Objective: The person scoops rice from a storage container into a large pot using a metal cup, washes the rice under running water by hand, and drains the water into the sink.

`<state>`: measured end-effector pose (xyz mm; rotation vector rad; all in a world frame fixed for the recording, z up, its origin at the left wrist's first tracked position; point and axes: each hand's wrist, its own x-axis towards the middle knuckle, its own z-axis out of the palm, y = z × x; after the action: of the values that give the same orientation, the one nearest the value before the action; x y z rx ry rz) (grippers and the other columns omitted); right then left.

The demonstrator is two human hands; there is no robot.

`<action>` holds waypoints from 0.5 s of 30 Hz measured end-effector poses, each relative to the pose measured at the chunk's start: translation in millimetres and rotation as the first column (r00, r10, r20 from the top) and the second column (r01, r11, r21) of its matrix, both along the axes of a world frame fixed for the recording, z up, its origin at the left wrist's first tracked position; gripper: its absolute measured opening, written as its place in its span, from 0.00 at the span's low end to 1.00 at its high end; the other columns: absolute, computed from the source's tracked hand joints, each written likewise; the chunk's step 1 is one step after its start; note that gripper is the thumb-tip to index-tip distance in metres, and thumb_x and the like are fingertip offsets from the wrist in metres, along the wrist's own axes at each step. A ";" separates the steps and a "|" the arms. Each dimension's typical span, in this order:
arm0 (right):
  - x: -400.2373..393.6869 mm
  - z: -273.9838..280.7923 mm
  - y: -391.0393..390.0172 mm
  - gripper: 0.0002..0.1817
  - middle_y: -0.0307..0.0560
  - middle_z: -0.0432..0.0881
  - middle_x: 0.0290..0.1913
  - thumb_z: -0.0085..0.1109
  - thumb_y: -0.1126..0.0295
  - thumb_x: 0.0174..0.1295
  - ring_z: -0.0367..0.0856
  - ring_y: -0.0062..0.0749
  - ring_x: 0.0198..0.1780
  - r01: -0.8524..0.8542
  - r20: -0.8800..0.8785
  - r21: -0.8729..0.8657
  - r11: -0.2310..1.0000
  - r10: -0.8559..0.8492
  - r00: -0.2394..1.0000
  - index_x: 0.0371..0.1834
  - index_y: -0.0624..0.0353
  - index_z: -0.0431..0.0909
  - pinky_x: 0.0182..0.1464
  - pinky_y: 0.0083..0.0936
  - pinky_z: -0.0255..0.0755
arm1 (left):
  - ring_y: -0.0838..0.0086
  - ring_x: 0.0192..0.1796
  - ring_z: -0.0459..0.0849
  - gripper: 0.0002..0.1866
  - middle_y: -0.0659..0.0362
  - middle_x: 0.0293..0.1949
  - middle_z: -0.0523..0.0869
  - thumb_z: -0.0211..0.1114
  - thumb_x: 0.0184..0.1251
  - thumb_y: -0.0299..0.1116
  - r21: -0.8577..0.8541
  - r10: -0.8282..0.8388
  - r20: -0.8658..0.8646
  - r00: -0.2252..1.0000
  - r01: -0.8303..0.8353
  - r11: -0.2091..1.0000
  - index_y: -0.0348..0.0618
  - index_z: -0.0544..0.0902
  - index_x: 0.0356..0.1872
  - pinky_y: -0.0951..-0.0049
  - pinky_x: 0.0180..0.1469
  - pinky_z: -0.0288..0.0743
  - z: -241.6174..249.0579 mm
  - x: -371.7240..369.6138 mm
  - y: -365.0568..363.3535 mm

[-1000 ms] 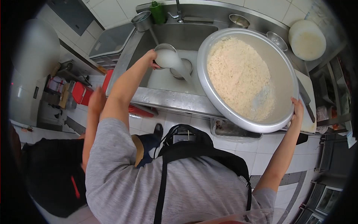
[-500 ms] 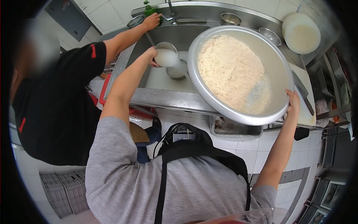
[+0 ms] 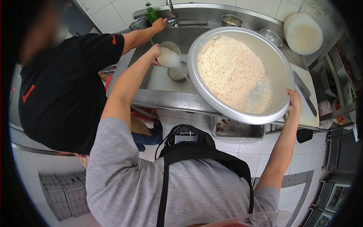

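My left hand (image 3: 154, 53) is closed on the edge of a metal bowl (image 3: 169, 47), tipped over the sink (image 3: 166, 34). Cloudy whitish water (image 3: 169, 57) runs out of it toward a second metal container (image 3: 177, 76) standing in the sink. My right hand (image 3: 293, 100) grips the right rim of a large, tilted metal pot (image 3: 279, 56). Inside it lies a big mass of wet white rice (image 3: 230, 72), with some cloudy liquid (image 3: 258, 94) at the lower right. The pot's left rim overhangs the sink; what supports its underside is hidden.
A co-worker in black (image 3: 64, 90) stands at left, one hand (image 3: 159, 24) near the faucet (image 3: 172, 13). A green pump bottle (image 3: 151, 14) and small metal bowls (image 3: 231, 20) line the back. A knife (image 3: 305, 92) lies on the white cutting board (image 3: 308, 115) at right.
The co-worker has leaned in toward the sink, and their hand has moved slightly right, off the green bottle toward the faucet. My hands, bowl and pot stay nearly in place; cloudy water still pours.
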<state>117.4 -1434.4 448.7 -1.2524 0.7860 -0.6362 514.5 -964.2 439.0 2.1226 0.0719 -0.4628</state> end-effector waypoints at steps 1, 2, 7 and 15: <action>-0.1 0.7 0.6 0.25 0.55 0.73 0.41 0.57 0.75 0.45 0.74 0.39 0.40 0.001 -0.005 -0.001 1.000 -0.001 1.000 0.49 0.69 0.63 0.42 0.28 0.69 | 0.34 0.53 0.62 0.29 0.50 0.60 0.57 0.52 0.57 0.29 -0.045 0.007 -0.057 0.998 -0.010 0.999 0.61 0.55 0.60 0.34 0.35 0.69 11.0 -9.1 -2.4; -0.2 2.2 2.5 0.25 0.55 0.73 0.41 0.57 0.75 0.45 0.74 0.39 0.40 0.000 -0.002 -0.001 1.000 0.000 1.000 0.49 0.69 0.63 0.42 0.28 0.69 | 0.34 0.53 0.62 0.29 0.50 0.60 0.57 0.52 0.57 0.29 -0.045 0.008 -0.054 0.999 -0.010 0.999 0.61 0.55 0.60 0.34 0.35 0.69 11.8 -8.1 -1.7; 0.7 -3.0 -3.2 0.27 0.56 0.72 0.42 0.58 0.74 0.44 0.73 0.40 0.42 -0.004 -0.001 -0.009 1.000 0.004 1.000 0.50 0.70 0.62 0.43 0.29 0.69 | 0.38 0.54 0.62 0.28 0.53 0.60 0.58 0.50 0.59 0.31 -0.108 0.009 -0.025 1.000 -0.012 0.994 0.62 0.55 0.60 0.33 0.34 0.67 19.2 -8.6 -2.4; -0.2 3.7 3.9 0.25 0.55 0.73 0.41 0.57 0.75 0.45 0.73 0.39 0.41 0.026 0.005 -0.007 1.000 -0.026 1.000 0.49 0.70 0.63 0.42 0.28 0.69 | 0.50 0.59 0.60 0.38 0.53 0.61 0.58 0.61 0.48 0.37 0.134 -0.314 0.116 0.942 0.299 0.945 0.52 0.52 0.62 0.45 0.47 0.62 36.6 7.0 0.5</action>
<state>117.1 -1430.5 452.4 -1.2485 0.7976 -0.6636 521.5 -963.7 475.6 2.2833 -0.3238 -0.5034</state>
